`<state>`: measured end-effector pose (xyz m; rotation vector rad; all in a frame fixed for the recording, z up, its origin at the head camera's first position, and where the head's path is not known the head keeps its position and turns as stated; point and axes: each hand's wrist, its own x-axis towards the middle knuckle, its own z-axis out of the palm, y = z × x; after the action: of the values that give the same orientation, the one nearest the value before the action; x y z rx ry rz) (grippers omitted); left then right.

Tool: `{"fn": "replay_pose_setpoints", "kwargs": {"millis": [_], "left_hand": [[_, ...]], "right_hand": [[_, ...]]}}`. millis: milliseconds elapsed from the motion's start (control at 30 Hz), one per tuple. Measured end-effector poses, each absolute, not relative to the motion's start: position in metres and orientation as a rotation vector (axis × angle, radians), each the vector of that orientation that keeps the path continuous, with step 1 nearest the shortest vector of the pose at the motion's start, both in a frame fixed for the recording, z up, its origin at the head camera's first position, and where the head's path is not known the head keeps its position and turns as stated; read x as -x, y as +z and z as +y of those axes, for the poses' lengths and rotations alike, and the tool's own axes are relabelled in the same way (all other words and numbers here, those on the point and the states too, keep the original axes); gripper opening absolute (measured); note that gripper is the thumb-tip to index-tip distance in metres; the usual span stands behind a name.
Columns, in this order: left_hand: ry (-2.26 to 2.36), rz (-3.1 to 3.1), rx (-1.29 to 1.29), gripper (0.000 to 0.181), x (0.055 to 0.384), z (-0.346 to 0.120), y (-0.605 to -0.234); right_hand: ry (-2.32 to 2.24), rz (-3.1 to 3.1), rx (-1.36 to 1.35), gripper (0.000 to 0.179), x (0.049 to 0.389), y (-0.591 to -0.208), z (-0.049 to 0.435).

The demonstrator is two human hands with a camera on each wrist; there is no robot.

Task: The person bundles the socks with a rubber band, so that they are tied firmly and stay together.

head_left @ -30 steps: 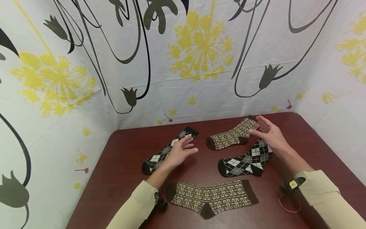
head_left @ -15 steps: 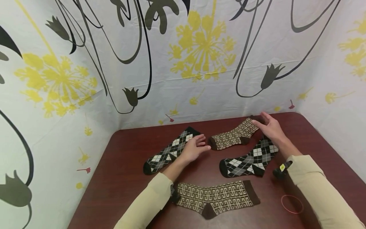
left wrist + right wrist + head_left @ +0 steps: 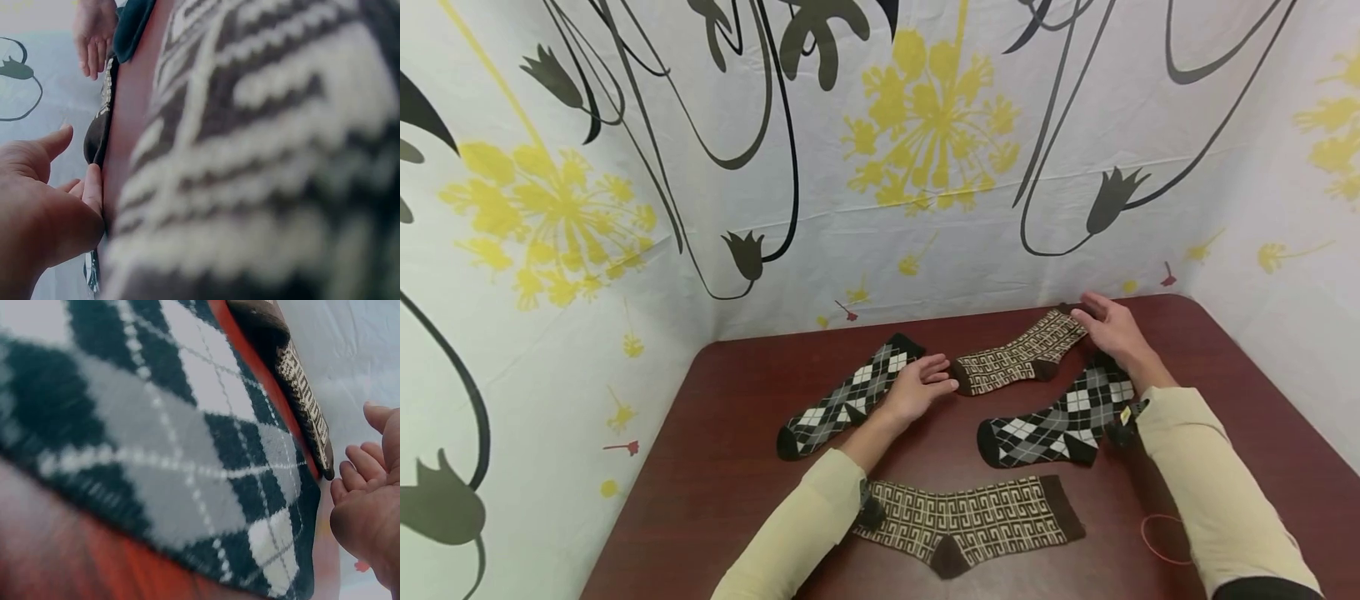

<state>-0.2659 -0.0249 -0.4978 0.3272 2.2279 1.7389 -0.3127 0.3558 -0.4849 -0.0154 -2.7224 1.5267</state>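
A brown-and-cream key-patterned sock [image 3: 1018,354] lies at the back of the table between my two hands. My left hand [image 3: 917,390] is at its dark toe, fingers loosely extended; in the left wrist view the fingertips are at the toe [image 3: 95,137], though contact is hard to tell. At the cuff end my right hand [image 3: 1116,335] has its fingers relaxed, and in the right wrist view [image 3: 375,494] they hold nothing. A black, grey and white argyle sock [image 3: 1063,421] lies below the right hand. A second argyle sock [image 3: 857,396] is partly behind the left hand.
Another key-patterned sock [image 3: 970,521] lies flat near the front, its toe hidden by the left wrist's camera. A thin red ring [image 3: 1157,550] lies beside the right sleeve. The dark red table [image 3: 715,492] is bordered by a patterned cloth [image 3: 850,217] at the back and sides.
My left hand has moved right, from over the left argyle sock to the far patterned sock's toe. The right hand has shifted slightly right and lower, by the cuff. The socks have stayed put.
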Motion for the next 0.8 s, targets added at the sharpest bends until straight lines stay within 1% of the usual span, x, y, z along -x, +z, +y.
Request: {"fn": "replay_pose_setpoints", "kwargs": {"millis": [200,467,800], "left_hand": [[1.748,2.231,-0.342,0.059,0.266,-0.024,-0.499],[1.697,2.307,-0.345,0.055,0.265,-0.022,-0.497],[1.66,2.478,-0.24,0.046,0.262,-0.012,-0.499]], "right_hand": [[1.543,-2.67,0.061,0.061,0.321,-0.489,0.352],[1.39,-2.748,0.101,0.057,0.326,-0.498,0.35],[1.266,-2.704,0.212,0.044,0.329,-0.505,0.345]]}}
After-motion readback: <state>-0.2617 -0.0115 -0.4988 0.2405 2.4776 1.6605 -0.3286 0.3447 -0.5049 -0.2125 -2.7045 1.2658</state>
